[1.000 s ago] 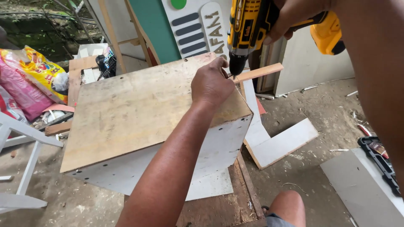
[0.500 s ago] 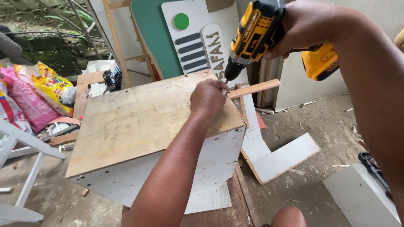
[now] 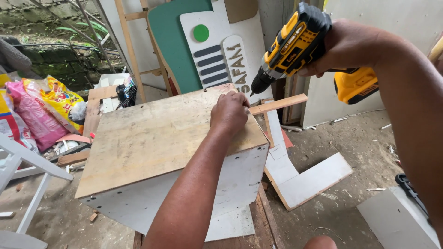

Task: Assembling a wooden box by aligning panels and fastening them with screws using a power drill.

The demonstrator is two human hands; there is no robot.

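Note:
My right hand (image 3: pixel 350 46) grips a yellow and black cordless drill (image 3: pixel 300 44), its bit pointing down and left, just above and to the right of my left hand. My left hand (image 3: pixel 229 113) rests on the far right edge of a plywood-topped white box (image 3: pixel 152 138), fingers closed on the near end of a thin wooden strip (image 3: pixel 279 103) that sticks out to the right past the box. The drill bit hangs in the air, apart from the strip.
An L-shaped white board (image 3: pixel 300 177) lies on the dirt floor right of the box. Painted panels (image 3: pixel 207 46) lean at the back. Coloured bags (image 3: pixel 41 110) lie at left beside a white frame (image 3: pixel 23 170). A white slab (image 3: pixel 397 221) sits at lower right.
The drill has lifted and tilted away from the strip, from nearly upright over my left hand to angled above and right of it. My left hand stays on the strip.

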